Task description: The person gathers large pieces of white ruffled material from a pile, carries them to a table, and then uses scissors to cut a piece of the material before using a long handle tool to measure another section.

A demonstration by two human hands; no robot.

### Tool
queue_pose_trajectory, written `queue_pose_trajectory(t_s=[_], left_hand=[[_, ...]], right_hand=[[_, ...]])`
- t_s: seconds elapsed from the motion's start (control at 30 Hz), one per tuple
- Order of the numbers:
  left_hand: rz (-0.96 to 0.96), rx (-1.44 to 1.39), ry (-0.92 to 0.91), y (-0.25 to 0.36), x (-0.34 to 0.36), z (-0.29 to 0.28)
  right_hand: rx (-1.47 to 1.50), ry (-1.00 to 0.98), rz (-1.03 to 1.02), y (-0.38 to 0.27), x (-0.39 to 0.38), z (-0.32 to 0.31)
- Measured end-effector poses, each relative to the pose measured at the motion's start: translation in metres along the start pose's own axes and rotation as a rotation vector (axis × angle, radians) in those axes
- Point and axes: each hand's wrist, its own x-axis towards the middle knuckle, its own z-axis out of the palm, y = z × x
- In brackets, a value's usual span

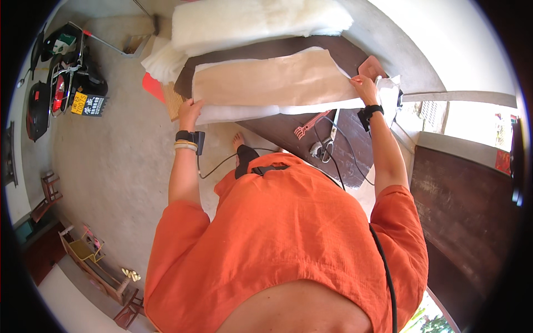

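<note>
A long tan sheet (266, 77), paper or cloth, lies over white fluffy wadding (244, 114) that shows along its near edge. My left hand (190, 112) has its fingers closed on the near left corner, where sheet and wadding meet. At the right end my right hand (365, 90) pinches the edge of the layers. Whether each hand grips one layer or both is hard to see. Between my arms, on the dark table (352, 141), lie scissors (327, 150) and a pink hand-shaped scratcher (310, 125).
A thick roll of white wadding (255, 23) lies at the table's far side. A black cable (351, 141) crosses the tabletop and runs along my body. Beyond my right hand sit a reddish-brown stool or board (372, 66) and a white bag (388, 91). A motorbike (69, 80) stands far left.
</note>
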Motion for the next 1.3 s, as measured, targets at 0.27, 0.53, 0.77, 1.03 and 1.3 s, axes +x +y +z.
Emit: queue_pose_trajectory(t_s=[0.27, 0.53, 0.77, 1.03, 1.3], left_hand=[[-0.013, 0.019, 0.0, -0.003, 0.008, 0.002], [-0.005, -0.11, -0.014, 0.001, 0.008, 0.0], [-0.068, 0.002, -0.14, -0.025, 0.023, -0.002], [0.014, 0.072, 0.049, 0.019, 0.012, 0.001], [0.229, 0.06, 0.197, -0.007, 0.026, 0.003]], right_hand=[[0.048, -0.025, 0.093, 0.027, 0.004, 0.026], [0.19, 0.001, 0.122, 0.03, 0.005, 0.028], [0.151, -0.06, 0.12, 0.026, 0.017, 0.03], [0.047, -0.038, 0.054, 0.025, 0.012, 0.027], [0.099, -0.051, 0.053, 0.009, 0.005, 0.03]])
